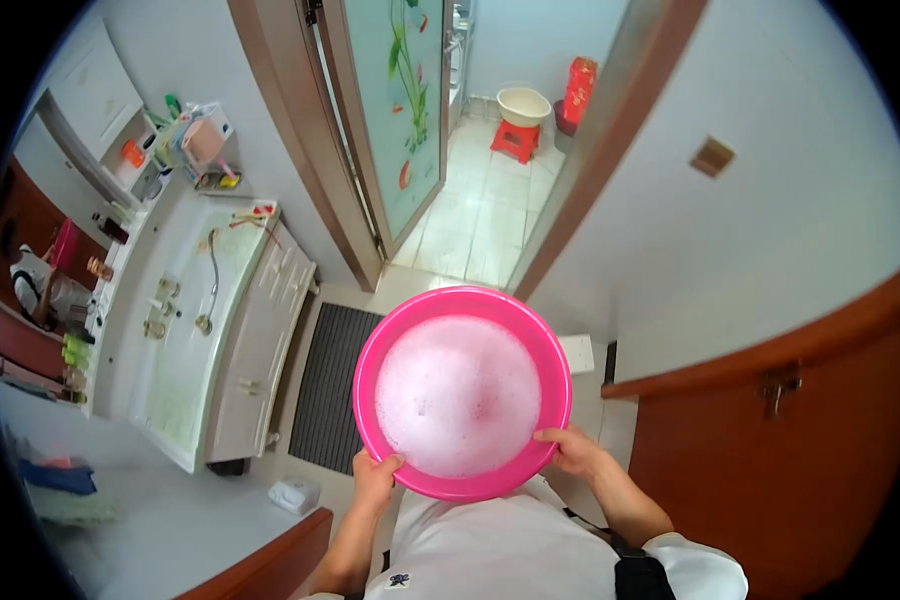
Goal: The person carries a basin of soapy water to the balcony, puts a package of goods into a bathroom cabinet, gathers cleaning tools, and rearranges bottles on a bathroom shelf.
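A round pink basin [370, 432] filled with white suds [460, 395] is held out in front of my body. My left hand [378, 473] grips its rim at the lower left, with the thumb over the edge. On the lower right of the rim, my right hand [574, 450] is closed the same way, thumb inside. The other fingers of both hands are hidden beneath the basin. Foam covers whatever lies in it.
Ahead, a glass door [400, 120] stands open onto a tiled room with a cream basin [523, 106] on a red stool [516, 141]. A sink cabinet [245, 360] lines the left, beside a dark mat [332, 385]. To the right is a brown door [770, 470].
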Tool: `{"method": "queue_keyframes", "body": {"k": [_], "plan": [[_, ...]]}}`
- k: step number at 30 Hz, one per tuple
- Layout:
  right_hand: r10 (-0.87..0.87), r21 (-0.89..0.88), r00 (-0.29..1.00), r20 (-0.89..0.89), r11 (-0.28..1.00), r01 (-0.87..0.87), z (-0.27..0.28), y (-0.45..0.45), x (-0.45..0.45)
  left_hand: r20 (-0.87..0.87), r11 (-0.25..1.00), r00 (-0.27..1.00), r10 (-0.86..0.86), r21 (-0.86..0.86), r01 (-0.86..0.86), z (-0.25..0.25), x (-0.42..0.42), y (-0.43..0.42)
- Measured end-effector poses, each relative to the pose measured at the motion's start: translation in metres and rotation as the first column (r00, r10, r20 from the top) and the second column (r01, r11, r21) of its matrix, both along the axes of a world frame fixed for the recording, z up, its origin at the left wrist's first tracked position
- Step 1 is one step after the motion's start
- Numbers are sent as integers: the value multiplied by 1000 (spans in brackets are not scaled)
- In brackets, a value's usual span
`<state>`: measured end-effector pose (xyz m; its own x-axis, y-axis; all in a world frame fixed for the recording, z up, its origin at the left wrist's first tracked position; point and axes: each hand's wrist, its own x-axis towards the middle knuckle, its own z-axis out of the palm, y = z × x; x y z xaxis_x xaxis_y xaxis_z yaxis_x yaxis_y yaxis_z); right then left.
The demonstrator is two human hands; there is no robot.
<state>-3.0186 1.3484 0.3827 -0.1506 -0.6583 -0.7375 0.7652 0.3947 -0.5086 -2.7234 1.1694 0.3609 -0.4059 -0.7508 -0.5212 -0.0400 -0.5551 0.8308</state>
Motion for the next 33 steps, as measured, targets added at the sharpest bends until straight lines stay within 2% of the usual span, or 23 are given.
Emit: {"method": "queue_keyframes", "body": {"k": [1,4,8,9,13,17,21,25,26,28,29,32,33], "plan": [[20,-18,1000,-1,1000,-20,2,-29,-18,-50,1000,999,9,-24,-11,11,-23,-28],[-13,-74,1000,-8,997,13,-13,-112,-78,-23,996,998,50,-67,-52,18,-93,-115],[-52,-156,998,-47,987,44,-37,-223,-164,66,993,997,-38,-111,45,3,-178,-234],[-58,-173,997,-48,984,49,-43,-242,-182,39,992,999,-33,-121,37,9,-206,-260],[-119,-154,991,-58,982,108,-41,-339,-269,21,983,999,-26,-182,30,7,-304,-365],[-194,-168,980,-44,968,184,-33,-419,-344,21,981,989,-146,-124,147,19,-397,-470],[-340,-151,938,-74,933,326,-28,-494,-412,4,959,971,-238,-159,236,16,-499,-570],[-503,-170,861,-82,858,485,-43,-547,-469,-33,897,905,-423,-154,414,10,-605,-659],[-526,-159,846,-93,846,509,-47,-552,-481,6,868,875,-484,-122,481,8,-630,-673],[-664,-161,742,-89,745,647,-43,-579,-508,75,799,805,-589,-93,594,11,-687,-715],[-726,-156,683,-75,685,711,-41,-592,-521,70,796,807,-586,-133,590,12,-716,-726],[-751,-136,658,-57,659,740,-33,-620,-579,93,726,736,-670,-121,676,3,-800,-763],[-783,-200,619,-68,618,760,-32,-630,-602,132,689,697,-704,-110,717,6,-832,-771]]}}
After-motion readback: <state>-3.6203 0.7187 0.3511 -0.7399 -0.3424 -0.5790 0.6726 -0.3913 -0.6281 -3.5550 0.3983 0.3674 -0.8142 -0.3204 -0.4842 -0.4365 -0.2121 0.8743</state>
